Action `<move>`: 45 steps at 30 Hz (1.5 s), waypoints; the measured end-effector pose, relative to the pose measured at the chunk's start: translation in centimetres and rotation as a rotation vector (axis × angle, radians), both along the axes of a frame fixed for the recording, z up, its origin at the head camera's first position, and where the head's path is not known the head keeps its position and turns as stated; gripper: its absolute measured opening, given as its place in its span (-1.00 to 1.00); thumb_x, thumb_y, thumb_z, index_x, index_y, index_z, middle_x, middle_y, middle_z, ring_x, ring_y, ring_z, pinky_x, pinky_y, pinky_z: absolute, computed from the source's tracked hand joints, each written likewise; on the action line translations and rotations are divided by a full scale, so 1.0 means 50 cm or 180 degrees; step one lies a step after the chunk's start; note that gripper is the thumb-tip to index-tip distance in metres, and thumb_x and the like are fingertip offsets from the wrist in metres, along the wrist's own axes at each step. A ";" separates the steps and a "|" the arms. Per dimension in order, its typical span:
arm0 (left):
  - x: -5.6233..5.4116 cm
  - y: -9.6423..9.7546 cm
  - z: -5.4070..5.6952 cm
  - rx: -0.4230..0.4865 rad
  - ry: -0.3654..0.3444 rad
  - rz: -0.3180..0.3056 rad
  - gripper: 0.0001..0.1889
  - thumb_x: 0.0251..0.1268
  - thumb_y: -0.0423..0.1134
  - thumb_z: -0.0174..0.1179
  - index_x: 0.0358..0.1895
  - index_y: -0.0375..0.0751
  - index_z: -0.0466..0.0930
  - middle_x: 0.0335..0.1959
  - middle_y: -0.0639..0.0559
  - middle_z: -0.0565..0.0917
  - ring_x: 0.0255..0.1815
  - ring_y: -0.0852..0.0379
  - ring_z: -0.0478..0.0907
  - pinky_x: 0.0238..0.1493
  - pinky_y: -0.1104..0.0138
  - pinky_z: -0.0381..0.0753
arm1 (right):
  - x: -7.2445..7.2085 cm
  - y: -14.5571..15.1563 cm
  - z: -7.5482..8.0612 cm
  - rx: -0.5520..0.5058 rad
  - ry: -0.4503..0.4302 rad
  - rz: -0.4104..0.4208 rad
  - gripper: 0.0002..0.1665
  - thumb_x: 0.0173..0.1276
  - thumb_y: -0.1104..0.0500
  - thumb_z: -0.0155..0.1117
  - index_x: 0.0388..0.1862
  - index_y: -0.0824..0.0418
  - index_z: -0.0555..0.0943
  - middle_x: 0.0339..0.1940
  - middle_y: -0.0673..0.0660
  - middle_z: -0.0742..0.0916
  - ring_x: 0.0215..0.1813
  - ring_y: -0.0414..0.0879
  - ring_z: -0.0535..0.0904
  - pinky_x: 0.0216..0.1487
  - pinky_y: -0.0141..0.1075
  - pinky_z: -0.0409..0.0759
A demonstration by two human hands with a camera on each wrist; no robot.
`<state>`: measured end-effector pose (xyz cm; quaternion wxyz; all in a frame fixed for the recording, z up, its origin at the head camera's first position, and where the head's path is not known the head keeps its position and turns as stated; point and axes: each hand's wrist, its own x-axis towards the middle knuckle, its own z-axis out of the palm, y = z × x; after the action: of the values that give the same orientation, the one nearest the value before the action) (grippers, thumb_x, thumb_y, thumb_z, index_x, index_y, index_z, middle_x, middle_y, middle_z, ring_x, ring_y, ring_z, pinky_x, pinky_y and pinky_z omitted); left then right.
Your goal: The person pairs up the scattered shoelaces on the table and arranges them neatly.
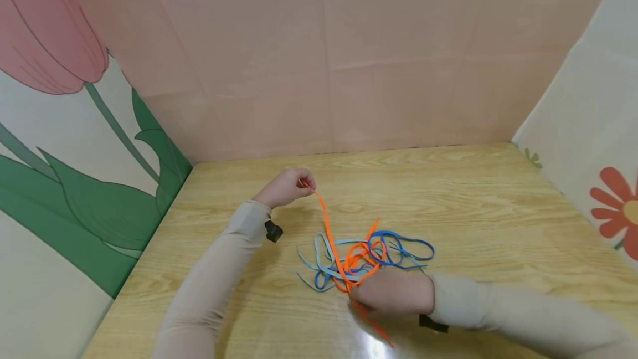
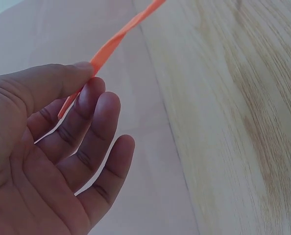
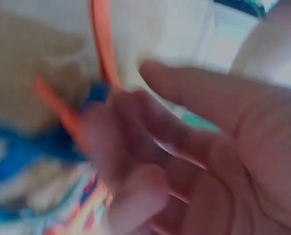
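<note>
Up and to the left in the head view, my left hand (image 1: pixel 289 187) pinches an orange shoelace (image 1: pixel 327 220) near its tip, between thumb and forefinger. That lace (image 2: pixel 109 49) stretches down, slightly twisted, to a tangle on the table, and its lower part passes by my right hand (image 1: pixel 394 291). My right hand, blurred, is at the near side of the tangle. In the right wrist view its thumb stands apart from the loosely bent fingers (image 3: pixel 135 112), which overlap the orange lace. The tangle mixes orange loops, a light blue shoelace (image 1: pixel 317 242) and a dark blue shoelace (image 1: pixel 432 248).
The wood-grain table (image 1: pixel 473 198) meets a pink backdrop (image 1: pixel 399 71) at its far edge. A tulip-printed panel (image 1: pixel 89 204) stands at the left and a flower-printed panel (image 1: pixel 573 143) at the right.
</note>
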<state>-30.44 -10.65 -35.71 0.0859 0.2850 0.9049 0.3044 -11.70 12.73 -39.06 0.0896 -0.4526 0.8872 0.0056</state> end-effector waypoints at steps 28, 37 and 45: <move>0.006 0.002 0.004 0.0039 -0.0051 0.0022 -0.96 0.32 -0.28 0.24 -0.29 -0.14 0.60 -0.29 0.03 0.66 -0.27 0.14 0.57 -0.26 0.34 0.56 | -0.080 -0.024 -0.005 -0.0270 -0.0334 -0.0665 -0.61 0.03 0.07 0.52 -0.59 -0.02 0.40 -0.60 -0.16 0.44 -0.55 -0.28 0.34 -0.59 -0.36 0.30; 0.005 0.004 0.001 0.0058 -0.0043 0.0004 -0.95 0.32 -0.28 0.24 -0.30 -0.16 0.59 -0.27 0.02 0.65 -0.26 0.14 0.57 -0.24 0.34 0.56 | -0.079 -0.022 -0.015 -0.0409 -0.0333 -0.0546 -0.66 0.05 0.17 0.51 -0.44 0.03 0.44 -0.54 -0.11 0.48 -0.51 -0.24 0.40 -0.53 -0.39 0.36; 0.002 0.000 0.004 0.0045 -0.0035 0.0008 -0.95 0.33 -0.27 0.23 -0.29 -0.15 0.59 -0.28 0.02 0.65 -0.26 0.15 0.57 -0.26 0.34 0.55 | -0.093 -0.001 0.071 -0.1068 -0.0642 -0.0427 -0.65 0.22 0.38 0.34 -0.11 0.17 0.41 -0.21 0.10 0.58 -0.45 -0.26 0.46 -0.44 -0.46 0.47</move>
<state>-30.33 -10.65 -35.53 0.0884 0.2828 0.9025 0.3125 -16.34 12.69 -35.48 0.1016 -0.3993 0.8904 -0.1935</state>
